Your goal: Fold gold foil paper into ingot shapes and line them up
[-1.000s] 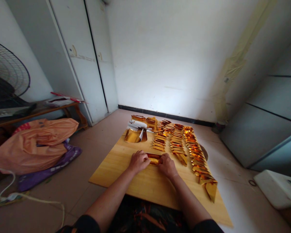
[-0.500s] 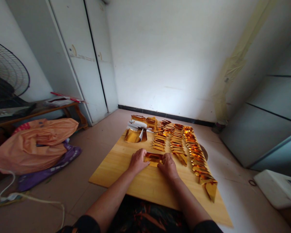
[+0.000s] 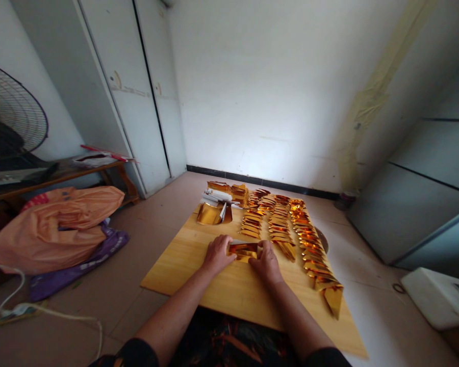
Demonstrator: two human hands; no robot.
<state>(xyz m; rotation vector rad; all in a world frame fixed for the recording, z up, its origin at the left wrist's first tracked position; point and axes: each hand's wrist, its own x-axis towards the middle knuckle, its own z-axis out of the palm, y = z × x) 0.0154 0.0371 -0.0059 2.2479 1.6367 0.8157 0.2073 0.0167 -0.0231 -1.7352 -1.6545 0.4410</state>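
Between my two hands is a sheet of gold foil paper [image 3: 244,252], bent so that its far edge stands up and shows a pale underside. My left hand [image 3: 219,253] pinches its left end, thumb toward the near side. At the right end, my right hand [image 3: 265,261] grips it in the same way. The sheet is held low over the wooden board [image 3: 183,272]. Just beyond my right hand a row of folded gold foil pieces [image 3: 281,224] runs away from me.
More folded foil rows lie at the right [image 3: 309,250] and centre [image 3: 251,223]. A curled gold sheet stack [image 3: 210,213] and a white roll [image 3: 218,195] sit at the back left. An orange bag [image 3: 49,229] and a fan [image 3: 11,112] are on the left, a white box [image 3: 436,295] on the right.
The far edge of the gold foil paper has been turned up a little more, showing more of its pale side. Both hands stay almost in place.
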